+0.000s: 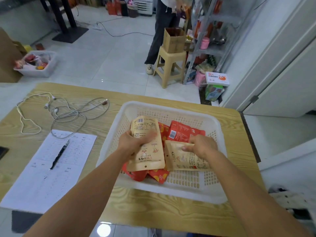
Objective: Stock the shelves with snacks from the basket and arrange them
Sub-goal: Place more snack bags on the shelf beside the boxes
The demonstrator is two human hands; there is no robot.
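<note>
Both hands are down in the white basket (171, 106) on the desk (153, 207). From my feed, the left hand (135, 142) grips a tan pouch (147, 158) by its left edge, thumb curled across the printed face, barcode end pointing away. Just to its right, the right hand (203, 146) pinches the upper edge of a second tan pouch (184, 159). Both pouches lie over red packets (181, 132). The metal shelves (213, 40) stand well apart, across the floor.
</note>
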